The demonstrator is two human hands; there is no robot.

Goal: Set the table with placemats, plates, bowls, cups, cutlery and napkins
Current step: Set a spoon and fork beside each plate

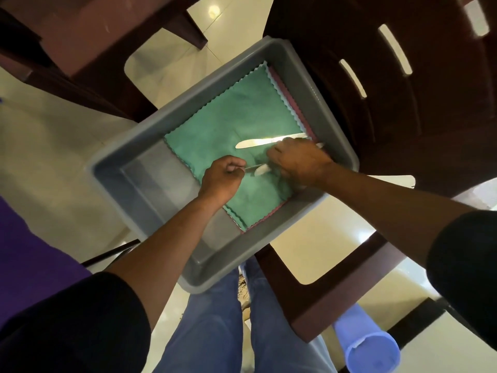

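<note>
A grey plastic tub (150, 146) sits on a dark brown chair. Inside it lies a green napkin (236, 117) with scalloped edges, on top of a pink one (287, 100) whose edge peeks out on the right. My left hand (222, 177) pinches the handle of a spoon (262, 169) whose bowl points right. My right hand (300, 162) reaches down onto the napkin and its fingers close on the handle of a table knife (258, 142), whose blade points left. The knife's handle end is hidden under my fingers.
The dark brown chair (403, 103) with a slatted back holds the tub. Another brown chair or table leg (80, 36) stands at the upper left. A blue plastic cup or bin (368, 345) lies on the tiled floor at the lower right. My legs in jeans are below.
</note>
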